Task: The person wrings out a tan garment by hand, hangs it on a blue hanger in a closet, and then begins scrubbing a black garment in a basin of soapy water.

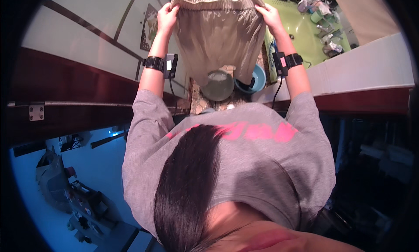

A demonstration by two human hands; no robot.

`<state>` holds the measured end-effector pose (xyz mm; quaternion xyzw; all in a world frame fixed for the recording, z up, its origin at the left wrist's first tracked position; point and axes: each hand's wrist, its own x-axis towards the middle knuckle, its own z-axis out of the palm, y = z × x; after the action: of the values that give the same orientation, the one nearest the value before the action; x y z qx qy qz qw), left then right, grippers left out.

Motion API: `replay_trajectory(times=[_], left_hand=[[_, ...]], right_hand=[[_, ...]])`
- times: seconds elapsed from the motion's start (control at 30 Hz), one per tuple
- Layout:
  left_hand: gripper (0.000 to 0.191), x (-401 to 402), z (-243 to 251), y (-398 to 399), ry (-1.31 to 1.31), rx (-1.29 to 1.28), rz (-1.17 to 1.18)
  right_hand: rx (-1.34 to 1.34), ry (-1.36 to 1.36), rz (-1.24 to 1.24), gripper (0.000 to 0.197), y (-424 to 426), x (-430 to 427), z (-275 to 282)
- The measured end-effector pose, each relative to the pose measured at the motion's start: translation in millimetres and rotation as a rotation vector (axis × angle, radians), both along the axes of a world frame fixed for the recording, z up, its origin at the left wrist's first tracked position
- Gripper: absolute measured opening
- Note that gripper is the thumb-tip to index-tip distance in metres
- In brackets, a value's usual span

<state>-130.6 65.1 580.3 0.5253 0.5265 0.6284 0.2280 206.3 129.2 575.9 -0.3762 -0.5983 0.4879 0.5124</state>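
Both my hands hold up beige trousers (pixel 222 36) with an elastic waistband, stretched out in front of me at the top of the view. My left hand (pixel 168 18) pinches one end of the waistband, thumb over the fabric. At the other end, my right hand (pixel 269 16) grips the band in the same way. The legs of the garment hang down and partly cover a round basin (pixel 217 93) with liquid in it. Beside that basin stands a blue plastic basin (pixel 261 78) with dark cloth inside.
A green sink (pixel 301 32) lies to the right, with bottles and cups (pixel 330 36) crowded along its far side. White tiled wall (pixel 91 13) runs along the left. A dark red door frame with a metal hinge (pixel 36 112) is at the lower left. The floor (pixel 198 103) has a stone pattern.
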Motion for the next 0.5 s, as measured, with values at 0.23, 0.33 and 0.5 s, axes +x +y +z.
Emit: replay_trajectory(times=[0.23,0.33,0.5], left_hand=[[0.014,7.7,-9.9,-10.0,0.032,-0.076,-0.080],[0.013,6.8,-20.1,5.0,-0.076,-0.043,-0.218],[0.014,-18.4,-36.1,23.7,-0.093,-0.110,-0.361]], right_hand=[[-0.094,0.076,-0.129,0.022,-27.2,13.8,-20.6],[0.338,-0.119,-0.277,0.025,-43.4,25.3,-25.3],[0.117,-0.393,-0.285,0.029,-88.1,18.7,0.9]])
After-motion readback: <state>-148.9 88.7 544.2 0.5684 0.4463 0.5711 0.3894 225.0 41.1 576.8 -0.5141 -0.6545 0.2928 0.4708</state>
